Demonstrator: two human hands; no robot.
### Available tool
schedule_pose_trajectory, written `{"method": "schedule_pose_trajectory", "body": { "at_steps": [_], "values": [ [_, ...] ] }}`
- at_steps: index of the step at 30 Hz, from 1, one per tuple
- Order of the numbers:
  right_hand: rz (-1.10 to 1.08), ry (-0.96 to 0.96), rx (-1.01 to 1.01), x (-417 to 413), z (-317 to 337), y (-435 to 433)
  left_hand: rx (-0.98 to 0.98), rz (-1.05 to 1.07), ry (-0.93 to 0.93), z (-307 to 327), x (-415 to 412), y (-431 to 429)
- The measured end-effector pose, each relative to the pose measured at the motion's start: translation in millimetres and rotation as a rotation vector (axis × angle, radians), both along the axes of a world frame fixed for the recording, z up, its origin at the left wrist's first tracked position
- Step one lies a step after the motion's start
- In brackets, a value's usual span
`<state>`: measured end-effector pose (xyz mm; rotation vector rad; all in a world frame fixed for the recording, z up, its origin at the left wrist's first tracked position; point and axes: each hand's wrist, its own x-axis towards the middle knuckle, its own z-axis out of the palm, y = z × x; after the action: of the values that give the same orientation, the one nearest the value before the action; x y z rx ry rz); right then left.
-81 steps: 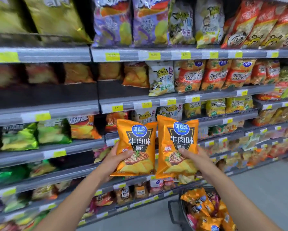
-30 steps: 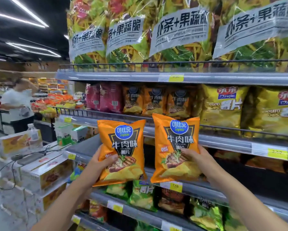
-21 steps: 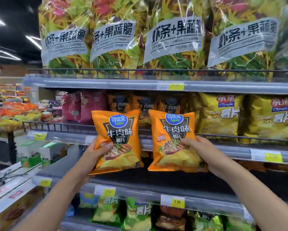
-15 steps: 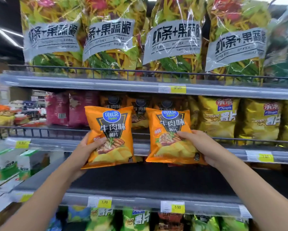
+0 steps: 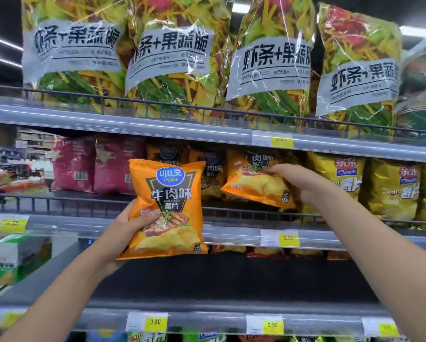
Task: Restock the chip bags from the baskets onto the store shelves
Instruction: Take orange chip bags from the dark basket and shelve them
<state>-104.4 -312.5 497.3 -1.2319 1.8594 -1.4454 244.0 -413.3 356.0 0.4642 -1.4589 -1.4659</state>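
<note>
Chip bag (image 5: 168,193) stands upright, gripped by left hand (image 5: 124,227); right hand (image 5: 303,183) grips second bag (image 5: 252,185) tipped top-end rearward.

Left bag (image 5: 167,206) hangs before the front edge of the middle shelf (image 5: 231,235); right bag (image 5: 255,187) tilts over its rail, before shelved bags (image 5: 213,169).

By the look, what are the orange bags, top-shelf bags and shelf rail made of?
Orange bags: likely plastic film, semi-gloss; creases, soft sheen.
Top-shelf bags: clear glossy plastic; contents show through, sharp white glints.
Shelf rail: probably dark-coated metal wire; thin bars, matte.
</note>
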Motion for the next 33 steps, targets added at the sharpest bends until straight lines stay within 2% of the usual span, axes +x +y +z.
{"method": "schedule_pose_trajectory", "body": {
  "at_steps": [5, 12, 18, 24, 26, 30, 33],
  "values": [
    [-0.019, 0.056, -0.001, 2.3, 1.9, -29.5, -0.014, -0.008, -0.004, 0.8, 1.4, 1.7],
    [-0.014, 0.22, 0.141, -2.3, -11.8, -60.1, -0.024, 0.011, -0.004, -0.7, -0.1, 6.0],
    [-0.064, 0.343, 0.08, -21.5, -18.5, -73.1, -0.012, 0.02, -0.034, 0.5, -0.2, 7.3],
    [-0.224, 0.502, 0.034, -32.2, -18.1, -89.2, -0.006, 0.035, -0.044, -1.6, -1.0, 5.4],
    [-0.24, 0.485, 0.062, -34.4, -17.9, -92.6, -0.006, 0.046, -0.058, -2.2, -1.7, 4.8],
    [-0.201, 0.322, 0.11, -34.6, -18.4, -101.4, 0.008, 0.047, -0.037, -2.1, -0.9, 2.1],
    [-0.169, 0.302, 0.101, -35.9, -23.6, -105.9, 0.01, 0.066, -0.042, -2.3, -1.7, 2.0]
  ]
}}
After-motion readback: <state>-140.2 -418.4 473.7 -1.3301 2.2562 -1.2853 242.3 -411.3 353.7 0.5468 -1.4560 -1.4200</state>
